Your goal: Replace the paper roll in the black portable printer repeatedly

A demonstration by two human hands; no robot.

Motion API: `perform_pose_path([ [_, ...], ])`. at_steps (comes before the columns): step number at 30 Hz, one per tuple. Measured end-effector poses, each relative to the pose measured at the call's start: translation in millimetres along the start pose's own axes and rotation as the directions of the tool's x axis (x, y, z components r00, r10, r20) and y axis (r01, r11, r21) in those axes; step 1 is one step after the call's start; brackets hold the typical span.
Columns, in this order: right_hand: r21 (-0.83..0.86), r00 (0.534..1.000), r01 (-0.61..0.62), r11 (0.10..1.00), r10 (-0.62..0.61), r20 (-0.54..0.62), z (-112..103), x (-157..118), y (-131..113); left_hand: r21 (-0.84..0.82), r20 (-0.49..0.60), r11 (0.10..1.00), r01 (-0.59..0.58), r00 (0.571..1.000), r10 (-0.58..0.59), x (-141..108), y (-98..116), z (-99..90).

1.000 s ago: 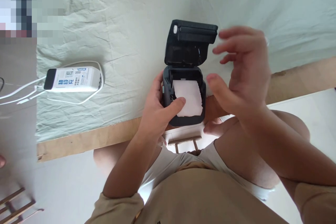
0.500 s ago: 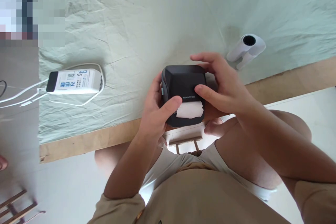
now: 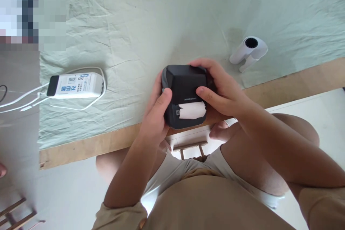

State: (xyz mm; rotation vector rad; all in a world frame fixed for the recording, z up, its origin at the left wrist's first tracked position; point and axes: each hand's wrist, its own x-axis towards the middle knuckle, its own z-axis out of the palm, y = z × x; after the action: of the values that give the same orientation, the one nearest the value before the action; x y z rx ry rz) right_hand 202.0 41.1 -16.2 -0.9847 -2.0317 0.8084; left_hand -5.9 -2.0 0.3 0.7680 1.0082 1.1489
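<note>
A black label printer [image 3: 187,82] is between my two hands at the near edge of the cloth-covered table. White paper [image 3: 192,110] with a ragged edge sticks out of its front slot. My left hand [image 3: 157,104] grips the printer's left side, thumb on its front left edge. On the other side, my right hand [image 3: 218,86] holds it with the thumb on the lid and the fingers round the back right corner. The undersides of both hands are hidden.
A white roll of paper [image 3: 240,53] with a loose end lies to the right. At the left is a white power strip [image 3: 77,85] with its cables. The table's wooden edge [image 3: 94,148] runs along the near side. A wooden stool stands lower left.
The printer has shifted slightly left. My right hand's fingers have closed onto its back right corner, and my left thumb has moved off the paper slot area to the printer's left edge.
</note>
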Motion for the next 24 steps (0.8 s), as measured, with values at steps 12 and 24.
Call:
perform_pose_path([
  [12, -0.274, 0.987, 0.040, 0.961, -0.081, -0.139, 2, -3, -5, -0.103, -0.121, 0.992, 0.075, 0.989, -0.087, 5, -5, 1.9],
  [24, -0.352, 0.919, 0.032, 0.936, -0.166, -0.358, -6, -4, -32, -0.084, -0.255, 0.996, 0.007, 0.967, -0.028, 8, -10, -1.6],
])
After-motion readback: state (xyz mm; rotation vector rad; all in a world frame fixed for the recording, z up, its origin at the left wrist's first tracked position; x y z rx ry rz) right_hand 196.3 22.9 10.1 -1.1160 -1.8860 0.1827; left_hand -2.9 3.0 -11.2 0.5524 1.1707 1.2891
